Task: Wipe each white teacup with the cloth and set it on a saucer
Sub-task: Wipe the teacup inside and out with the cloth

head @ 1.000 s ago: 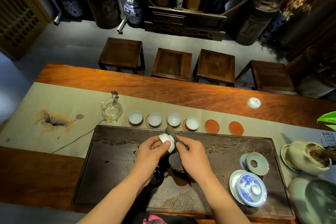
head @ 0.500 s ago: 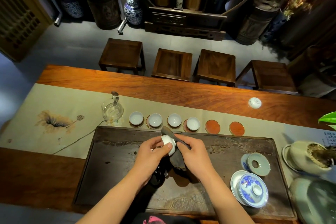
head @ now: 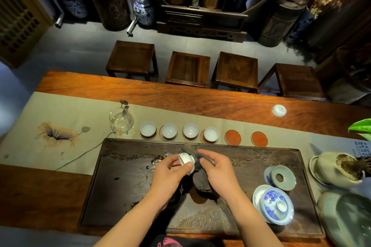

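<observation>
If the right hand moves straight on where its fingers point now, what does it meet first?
The right hand, gripping the dark cloth, points left toward the small white teacup held by the left hand. It would likely meet that cup first.

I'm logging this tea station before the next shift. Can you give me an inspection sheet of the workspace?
Surface: dark carved tray on a wooden table with a runner.
Job's things: four cups on saucers; two bare saucers; one cup in hand.
Clutter: glass pitcher, lidded bowl, ring lid.
Hands: left hand has the cup in its grip; right hand holds the cloth.
Cables: nothing seen.
Surroundings: four stools.
</observation>
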